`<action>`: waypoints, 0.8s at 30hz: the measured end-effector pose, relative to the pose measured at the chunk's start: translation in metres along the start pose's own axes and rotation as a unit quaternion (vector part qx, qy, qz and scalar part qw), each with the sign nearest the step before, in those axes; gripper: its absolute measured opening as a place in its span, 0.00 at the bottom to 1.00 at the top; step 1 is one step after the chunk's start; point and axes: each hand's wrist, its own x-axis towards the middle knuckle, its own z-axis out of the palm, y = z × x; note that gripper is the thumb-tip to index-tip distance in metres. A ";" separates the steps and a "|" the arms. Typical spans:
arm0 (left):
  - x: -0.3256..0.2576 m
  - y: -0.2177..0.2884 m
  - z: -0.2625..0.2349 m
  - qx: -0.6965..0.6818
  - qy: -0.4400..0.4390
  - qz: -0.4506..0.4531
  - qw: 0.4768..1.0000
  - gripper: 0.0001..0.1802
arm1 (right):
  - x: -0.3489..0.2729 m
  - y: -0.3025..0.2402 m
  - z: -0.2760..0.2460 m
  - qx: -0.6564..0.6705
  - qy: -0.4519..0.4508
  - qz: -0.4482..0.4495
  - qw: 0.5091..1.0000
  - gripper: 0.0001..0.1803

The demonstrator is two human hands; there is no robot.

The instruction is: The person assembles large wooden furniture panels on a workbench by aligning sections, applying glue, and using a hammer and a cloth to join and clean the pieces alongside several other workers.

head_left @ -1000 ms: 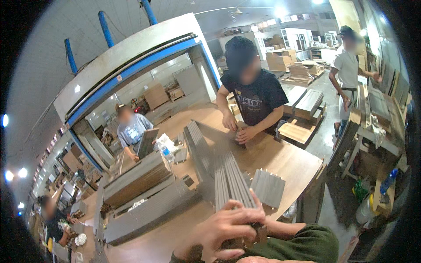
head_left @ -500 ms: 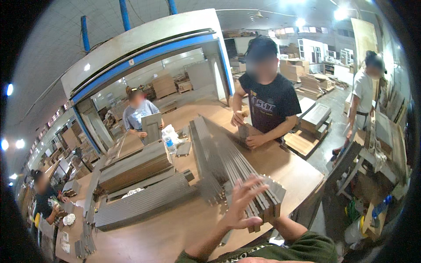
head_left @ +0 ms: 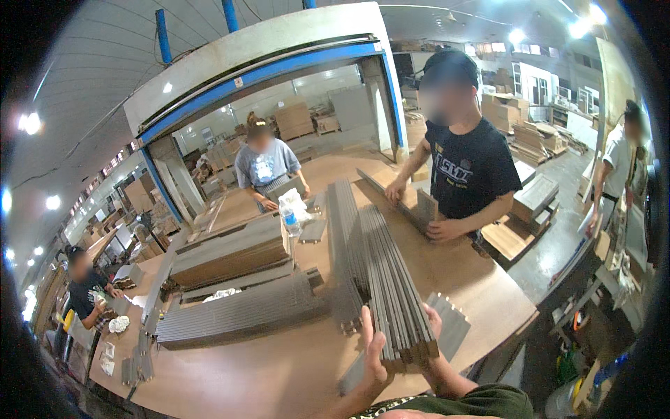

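Observation:
Near the table's front edge I hold a bundle of long grey wooden strips point(head_left: 396, 293) between both hands. My left hand point(head_left: 375, 349) presses its fingers along the bundle's left side, close to the near ends. On the opposite side, my right hand point(head_left: 436, 357) wraps the near right edge, its fingers partly hidden by the wood. Left of the bundle lies another stack of long grey strips point(head_left: 343, 244). Flat grey pieces with small pegs point(head_left: 450, 318) rest to its right, and part of a grey board point(head_left: 352, 377) shows beside my left wrist.
Grey panels point(head_left: 227, 255) and a row of grey strips point(head_left: 234, 318) lie on the brown table point(head_left: 237, 377). A water bottle point(head_left: 289, 220) stands behind them. Across the table a co-worker point(head_left: 464, 160) handles wooden pieces; other people point(head_left: 269, 167) work further off.
My left hand has come down from above the strips, fingers spread, to the bundle's left side. The strips' near ends now sit more evenly, and the scene has shifted right in view.

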 end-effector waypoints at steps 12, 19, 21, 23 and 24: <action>0.072 -0.042 -0.042 -0.183 0.071 -0.191 0.962 0.29 | 0.039 -0.036 0.022 -0.079 0.048 0.134 0.987 0.25; 0.177 -0.093 -0.070 -0.078 0.169 -0.273 0.944 0.31 | 0.150 -0.053 -0.010 -0.170 -0.001 0.158 0.973 0.35; 0.207 -0.102 -0.091 -0.058 0.136 -0.282 0.948 0.30 | 0.184 -0.051 -0.007 -0.194 0.028 0.158 0.968 0.33; 0.231 -0.109 -0.105 -0.070 0.067 -0.294 0.951 0.30 | 0.214 -0.051 -0.024 -0.229 0.017 0.159 0.960 0.31; 0.240 -0.115 -0.106 -0.078 0.063 -0.306 0.947 0.30 | 0.230 -0.052 -0.043 -0.238 0.012 0.164 0.957 0.31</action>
